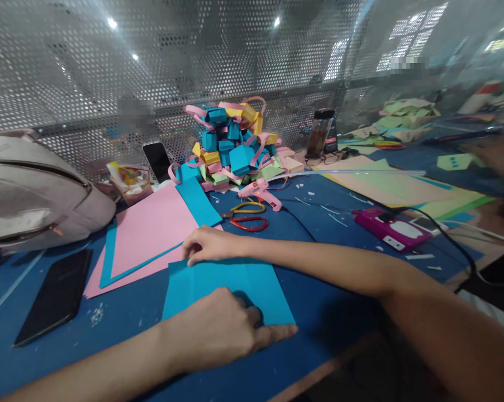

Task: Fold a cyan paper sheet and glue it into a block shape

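Note:
A blue paper sheet [231, 279] lies flat on the table in front of me, with faint crease lines near its left side. My left hand [222, 324] reaches over its near edge from the lower left. The index finger is stretched out to the sheet's near right corner; the other fingers are partly curled and partly hidden. My right hand [208, 245] crosses from the right and sits at the far left edge of the sheet. Its thumb and fingers bend together around that edge. Beyond it lie pink sheets [151, 229] with blue paper among them.
Scissors [247, 216] and a pink glue gun [262, 194] lie behind the sheet. Folded paper boxes [231, 139] are piled by the perforated metal screen. A phone [55, 296] and a bag [38, 190] are left; a purple power strip [392, 229] with cables is right. Another person's hand [495, 156] is blurred.

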The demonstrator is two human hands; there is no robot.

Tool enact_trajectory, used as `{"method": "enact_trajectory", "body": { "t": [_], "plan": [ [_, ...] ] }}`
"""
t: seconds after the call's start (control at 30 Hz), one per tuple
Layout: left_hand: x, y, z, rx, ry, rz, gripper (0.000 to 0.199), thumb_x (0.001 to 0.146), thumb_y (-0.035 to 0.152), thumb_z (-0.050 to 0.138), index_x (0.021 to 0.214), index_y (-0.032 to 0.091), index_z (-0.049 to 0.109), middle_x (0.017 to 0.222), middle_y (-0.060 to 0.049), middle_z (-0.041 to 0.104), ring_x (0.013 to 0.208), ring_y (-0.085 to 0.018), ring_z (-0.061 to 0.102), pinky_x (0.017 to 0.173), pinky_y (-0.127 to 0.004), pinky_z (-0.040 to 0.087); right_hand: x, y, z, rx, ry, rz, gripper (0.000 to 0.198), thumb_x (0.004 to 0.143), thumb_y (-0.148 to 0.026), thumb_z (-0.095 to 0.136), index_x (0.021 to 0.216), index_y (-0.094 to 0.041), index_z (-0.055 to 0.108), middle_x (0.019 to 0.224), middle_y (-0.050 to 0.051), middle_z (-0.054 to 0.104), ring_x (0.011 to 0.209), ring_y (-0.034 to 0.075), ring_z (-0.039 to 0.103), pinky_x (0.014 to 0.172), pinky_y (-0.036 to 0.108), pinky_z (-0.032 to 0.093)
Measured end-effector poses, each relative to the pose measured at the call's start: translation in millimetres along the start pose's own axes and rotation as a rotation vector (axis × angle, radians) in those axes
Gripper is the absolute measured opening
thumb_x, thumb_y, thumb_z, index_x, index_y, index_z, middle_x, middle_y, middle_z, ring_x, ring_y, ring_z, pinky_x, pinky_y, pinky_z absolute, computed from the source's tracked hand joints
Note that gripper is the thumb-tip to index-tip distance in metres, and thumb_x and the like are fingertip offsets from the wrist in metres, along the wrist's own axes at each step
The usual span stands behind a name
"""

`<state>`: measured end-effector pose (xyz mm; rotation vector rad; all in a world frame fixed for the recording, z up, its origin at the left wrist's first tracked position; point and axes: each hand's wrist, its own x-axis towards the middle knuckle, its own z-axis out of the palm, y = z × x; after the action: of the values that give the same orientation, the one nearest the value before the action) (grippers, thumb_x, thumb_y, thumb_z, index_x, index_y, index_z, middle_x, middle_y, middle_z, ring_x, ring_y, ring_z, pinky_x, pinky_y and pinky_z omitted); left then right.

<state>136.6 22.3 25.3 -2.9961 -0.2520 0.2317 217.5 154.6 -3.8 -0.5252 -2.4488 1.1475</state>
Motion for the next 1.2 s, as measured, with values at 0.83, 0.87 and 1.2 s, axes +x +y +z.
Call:
{"method": "enact_trajectory", "body": {
  "t": [0.83,0.87,1.2],
  "plan": [
    [-51.0,17.2,-0.9,-0.259,0.005,-0.168,0.041,0.101,0.021,0.04,0.143,0.02,0.04,0.089,-0.005,0.064,0.074,-0.021,0.061,0.063,-0.032,0.046,0.4,-0.6,4.8,0.025,-0.001,0.043,0.012,0.073,-0.011,0.075,0.085,-0.012,0.073,0.075,0.002,0.071,0.074,0.015,0.064,0.066,0.022,0.045],
    [-57.9,18.5,-1.7,-0.273,-0.003,-0.187,0.042,0.101,0.021,0.04,0.143,0.021,0.04,0.089,-0.005,0.064,0.073,-0.021,0.061,0.063,-0.032,0.046,0.5,-0.3,5.0,0.026,0.0,0.047,0.013,0.073,-0.011,0.076,0.085,-0.012,0.073,0.076,0.003,0.071,0.075,0.015,0.065,0.066,0.022,0.045],
    [-123.7,29.1,-3.1,-0.35,0.079,-0.366,0.033,0.101,0.021,0.04,0.13,0.028,0.052,0.082,-0.003,0.064,0.068,-0.016,0.062,0.061,-0.024,0.044,1.3,0.3,6.2,0.037,-0.004,0.076,0.012,0.073,-0.014,0.076,0.085,-0.012,0.074,0.074,0.002,0.071,0.074,0.015,0.065,0.065,0.022,0.044]
  ]
}}
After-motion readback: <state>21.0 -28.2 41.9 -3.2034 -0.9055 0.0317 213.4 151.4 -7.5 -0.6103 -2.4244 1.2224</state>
